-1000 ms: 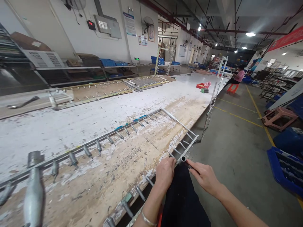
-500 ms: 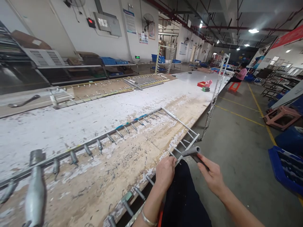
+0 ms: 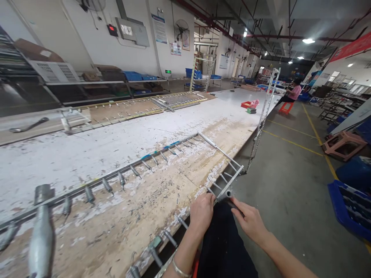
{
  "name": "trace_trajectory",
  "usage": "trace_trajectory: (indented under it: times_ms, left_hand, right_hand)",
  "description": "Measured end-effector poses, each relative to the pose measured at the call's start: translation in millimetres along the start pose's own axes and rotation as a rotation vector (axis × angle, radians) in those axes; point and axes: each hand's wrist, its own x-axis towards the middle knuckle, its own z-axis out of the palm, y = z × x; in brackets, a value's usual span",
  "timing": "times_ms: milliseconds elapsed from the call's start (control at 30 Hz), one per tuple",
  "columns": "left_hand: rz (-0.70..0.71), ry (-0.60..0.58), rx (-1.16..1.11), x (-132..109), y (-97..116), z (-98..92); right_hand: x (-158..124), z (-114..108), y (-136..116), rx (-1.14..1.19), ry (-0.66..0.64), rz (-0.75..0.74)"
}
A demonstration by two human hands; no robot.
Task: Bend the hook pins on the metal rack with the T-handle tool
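Observation:
My left hand (image 3: pixel 202 211) is closed at the near edge of the long worn workbench (image 3: pixel 121 154), gripping the near end of a white metal rack frame (image 3: pixel 228 170) that lies on the bench. My right hand (image 3: pixel 249 221) is wrapped round a short grey metal tube (image 3: pixel 225 195) and holds its open end against the frame's near corner, right beside my left hand. A long rail of grey metal pegs (image 3: pixel 130 170) runs along the bench to the left of the frame.
A tall white rack (image 3: pixel 262 119) leans at the bench's right edge. Red and green items (image 3: pixel 249 105) sit far down the bench. A seated person in pink (image 3: pixel 293 92) works at the far end. Blue crates (image 3: pixel 348 208) and a pink stool (image 3: pixel 342 143) stand on the floor at right.
My right hand lifted the grey tube up and away from the frame corner, then brought it back down against the corner. My left hand stayed on the frame.

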Motion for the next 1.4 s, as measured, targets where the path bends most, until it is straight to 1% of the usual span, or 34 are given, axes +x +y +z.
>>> trace_trajectory:
  times_ms: [67,100,133,233,267,333,400,433,467,500,600,633,667,767,800,867,1000,1100,1133,1167,1267,1300,1333,1400]
  left_hand:
    - [0.003,0.009,0.001,0.0,-0.3,0.9]
    - [0.007,0.013,0.002,-0.1,-0.4,1.2]
    - [0.008,0.014,0.003,-0.2,-0.4,1.2]
    - [0.005,0.009,-0.001,-0.9,-0.2,0.5]
    - [0.002,0.007,-0.004,-1.3,-0.1,0.0]
    - [-0.005,0.004,-0.008,-1.9,0.0,-0.7]
    - [-0.006,0.007,-0.008,-2.0,0.1,-0.9]
    - [-0.004,0.008,-0.007,-1.9,0.1,-0.9]
    - [-0.001,0.010,-0.005,-1.7,0.1,-0.7]
    - [0.000,0.010,-0.003,-1.5,0.0,-0.5]
    - [0.005,0.014,0.000,-1.1,-0.6,0.6]
    - [0.008,0.020,-0.006,-1.3,-1.1,1.0]
    - [0.011,0.028,-0.015,-1.7,-1.7,1.4]
    - [0.036,0.071,-0.078,-3.8,-4.0,2.3]
    - [0.052,0.087,-0.106,-4.5,-4.8,2.5]
    - [0.093,0.111,-0.156,-5.5,-6.0,2.5]
    - [0.135,0.115,-0.194,-5.4,-6.5,1.4]
    - [0.143,0.111,-0.203,-4.7,-6.0,0.1]
    - [0.145,0.109,-0.205,-4.5,-5.8,-0.2]
    - [0.144,0.108,-0.205,-4.5,-5.7,-0.4]
    - [0.142,0.102,-0.217,-4.7,-5.8,-0.7]
    - [0.141,0.100,-0.221,-4.8,-6.0,-0.5]
    - [0.141,0.099,-0.225,-4.8,-6.2,-0.3]
    - [0.143,0.102,-0.230,-4.8,-6.8,0.3]
  right_hand:
    - [0.8,-3.1,-0.5,-0.003,-0.077,0.031]
    - [1.6,-5.5,-1.0,0.008,-0.076,0.041]
    - [2.5,-7.6,-1.4,0.025,-0.049,0.044]
    - [3.6,-7.0,-0.2,0.054,0.112,0.011]
    - [3.2,-4.5,1.5,0.050,0.127,-0.005]
    - [1.5,0.6,6.3,0.030,0.065,-0.037]
    - [0.0,1.5,10.9,0.000,-0.046,-0.033]
    - [-0.3,-0.1,12.3,-0.010,-0.065,-0.022]
    - [-0.3,-2.5,12.9,-0.013,-0.048,-0.009]
    - [0.0,-5.0,12.8,-0.009,-0.005,0.001]
    - [0.1,-6.2,11.0,0.020,0.167,-0.015]
    - [-0.5,-3.9,11.1,0.027,0.176,-0.027]
    - [-1.6,-0.9,11.9,0.028,0.149,-0.038]
    - [-6.1,5.1,17.8,0.007,-0.030,-0.014]
    - [-7.2,4.3,19.9,0.002,-0.054,0.005]
    - [-7.9,-2.1,21.8,0.011,-0.011,0.041]
    - [-2.5,-17.5,14.5,0.073,0.173,0.094]
    - [2.7,-16.0,6.0,0.100,0.280,0.049]
    - [4.4,-13.1,3.9,0.092,0.277,0.018]
    - [6.2,-10.1,2.4,0.071,0.236,-0.013]
    - [12.9,-5.8,0.0,-0.036,-0.010,-0.039]
    - [15.1,-7.0,-0.6,-0.062,-0.063,-0.033]
    - [17.2,-9.2,-1.2,-0.072,-0.076,-0.031]
    - [19.8,-14.3,-2.3,-0.045,-0.003,-0.048]
